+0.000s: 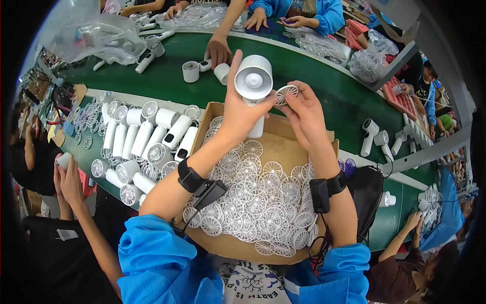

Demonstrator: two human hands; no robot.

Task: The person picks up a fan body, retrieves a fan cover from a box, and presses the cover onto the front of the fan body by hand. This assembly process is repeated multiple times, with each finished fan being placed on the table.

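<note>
My left hand is wrapped round a white handheld fan, its round head facing up toward me with the front uncovered and the hub showing. Between the fingers of my right hand is a white spoked fan grille, tilted, just right of the fan's head. Below both hands a cardboard box holds a heap of loose white grilles. My left palm hides part of the fan's handle.
Many white fans lie at the left, beside loose grilles. A co-worker's hand touches white parts on the green belt ahead. More fans stand right, near a black bag and a metal frame post.
</note>
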